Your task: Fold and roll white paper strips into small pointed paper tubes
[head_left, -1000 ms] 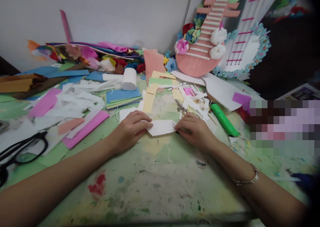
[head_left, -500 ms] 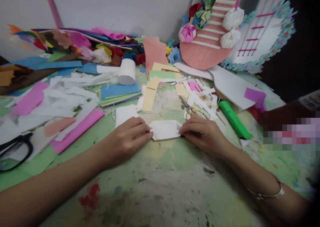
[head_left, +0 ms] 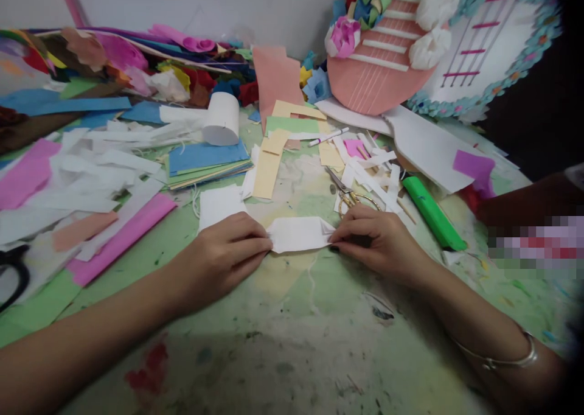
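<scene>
A small piece of white paper, its ends gathered and folded, is stretched between my two hands just over the table. My left hand pinches its left end. The right end is gripped between the thumb and fingers of my right hand, which has a bracelet on its wrist. Behind my right hand lie gold-handled scissors, partly covered by the fingers. A stack of white paper lies just beyond my left hand.
White paper strips and a pink paper roll spread on the left. Coloured sheets and a white roll stand behind. A green crepe roll lies right; a pink paper guitar leans at the back. Another person's arm enters at right.
The view has shifted slightly, so the things on the left sit further left. Both hands keep hold of the white paper's ends, and its shape looks nearly the same.
</scene>
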Action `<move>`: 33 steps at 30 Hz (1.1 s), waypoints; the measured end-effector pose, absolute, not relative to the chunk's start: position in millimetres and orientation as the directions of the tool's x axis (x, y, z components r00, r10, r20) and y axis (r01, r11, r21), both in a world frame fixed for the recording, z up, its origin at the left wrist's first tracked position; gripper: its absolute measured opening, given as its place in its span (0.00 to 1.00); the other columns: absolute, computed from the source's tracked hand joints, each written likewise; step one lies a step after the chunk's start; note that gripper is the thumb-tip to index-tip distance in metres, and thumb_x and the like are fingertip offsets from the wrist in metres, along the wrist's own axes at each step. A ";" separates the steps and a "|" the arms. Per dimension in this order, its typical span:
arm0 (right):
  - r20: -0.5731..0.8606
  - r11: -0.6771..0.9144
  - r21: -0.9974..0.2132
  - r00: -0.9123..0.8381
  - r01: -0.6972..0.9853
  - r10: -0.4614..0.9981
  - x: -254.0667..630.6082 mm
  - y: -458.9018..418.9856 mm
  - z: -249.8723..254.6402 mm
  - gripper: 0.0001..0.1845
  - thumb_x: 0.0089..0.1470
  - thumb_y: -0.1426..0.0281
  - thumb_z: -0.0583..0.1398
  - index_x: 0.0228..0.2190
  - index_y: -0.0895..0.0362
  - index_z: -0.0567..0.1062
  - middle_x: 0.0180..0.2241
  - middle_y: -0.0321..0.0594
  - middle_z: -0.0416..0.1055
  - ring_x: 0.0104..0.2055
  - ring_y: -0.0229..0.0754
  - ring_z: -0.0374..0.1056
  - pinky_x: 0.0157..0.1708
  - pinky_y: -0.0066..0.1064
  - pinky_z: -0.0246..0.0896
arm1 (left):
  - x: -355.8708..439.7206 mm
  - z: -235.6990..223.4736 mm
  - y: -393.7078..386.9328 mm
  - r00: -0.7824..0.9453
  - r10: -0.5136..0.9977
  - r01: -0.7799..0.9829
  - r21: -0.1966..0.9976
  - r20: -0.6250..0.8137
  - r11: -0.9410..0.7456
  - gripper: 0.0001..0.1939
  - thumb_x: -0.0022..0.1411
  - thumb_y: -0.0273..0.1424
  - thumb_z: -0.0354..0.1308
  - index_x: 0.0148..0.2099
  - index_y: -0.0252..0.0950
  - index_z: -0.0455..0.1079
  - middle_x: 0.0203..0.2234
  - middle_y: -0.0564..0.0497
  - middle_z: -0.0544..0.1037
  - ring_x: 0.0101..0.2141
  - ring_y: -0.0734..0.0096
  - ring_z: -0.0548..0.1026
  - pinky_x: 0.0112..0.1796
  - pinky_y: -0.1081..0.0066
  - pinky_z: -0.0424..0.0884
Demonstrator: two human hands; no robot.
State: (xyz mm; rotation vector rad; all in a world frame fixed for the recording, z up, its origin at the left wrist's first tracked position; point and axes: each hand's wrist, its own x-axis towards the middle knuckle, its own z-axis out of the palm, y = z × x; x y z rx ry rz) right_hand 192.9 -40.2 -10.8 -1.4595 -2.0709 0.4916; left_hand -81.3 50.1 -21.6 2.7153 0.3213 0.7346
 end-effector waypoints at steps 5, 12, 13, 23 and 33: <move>0.208 0.316 -0.615 -0.237 0.722 0.949 192.8 -40.0 -11.5 0.05 0.54 0.73 0.62 0.30 0.54 0.80 0.28 0.40 0.74 0.34 0.41 0.68 0.33 0.34 0.63 | -78.9 -20.6 51.7 0.852 0.286 0.149 0.321 0.438 -0.935 0.08 0.64 0.23 0.55 0.43 0.34 0.74 0.35 0.45 0.75 0.37 0.67 0.72 0.38 0.67 0.70; 0.182 0.291 -0.630 -0.228 0.720 0.957 190.2 -40.6 -10.6 0.05 0.53 0.74 0.62 0.29 0.54 0.79 0.28 0.39 0.73 0.35 0.41 0.68 0.34 0.34 0.62 | -74.7 -20.4 51.6 0.818 0.383 0.170 0.455 0.429 -0.874 0.06 0.63 0.24 0.56 0.39 0.36 0.74 0.34 0.48 0.75 0.37 0.70 0.72 0.37 0.70 0.70; 0.178 0.287 -0.632 -0.226 0.720 0.958 190.0 -40.5 -10.3 0.05 0.53 0.74 0.62 0.29 0.54 0.78 0.28 0.39 0.73 0.35 0.41 0.68 0.34 0.34 0.62 | -74.4 -19.9 51.3 0.813 0.413 0.188 0.487 0.410 -0.853 0.05 0.63 0.24 0.56 0.38 0.36 0.74 0.34 0.49 0.75 0.37 0.71 0.72 0.37 0.71 0.70; 0.145 0.229 -0.642 -0.178 0.731 0.973 183.4 -40.9 -7.9 0.05 0.50 0.77 0.60 0.27 0.56 0.75 0.26 0.37 0.70 0.30 0.38 0.64 0.32 0.32 0.58 | -70.5 -17.3 51.0 0.777 0.588 0.350 0.619 0.227 -0.703 0.04 0.60 0.26 0.57 0.34 0.38 0.73 0.34 0.53 0.69 0.34 0.74 0.70 0.35 0.73 0.67; 0.113 0.153 -0.651 -0.105 0.743 0.988 177.4 -39.6 -10.1 0.05 0.47 0.77 0.60 0.24 0.56 0.71 0.24 0.35 0.67 0.29 0.37 0.62 0.31 0.31 0.56 | -64.6 -16.1 48.8 0.765 0.609 0.391 0.602 0.208 -0.696 0.07 0.62 0.30 0.53 0.31 0.36 0.69 0.30 0.52 0.69 0.31 0.72 0.68 0.31 0.72 0.65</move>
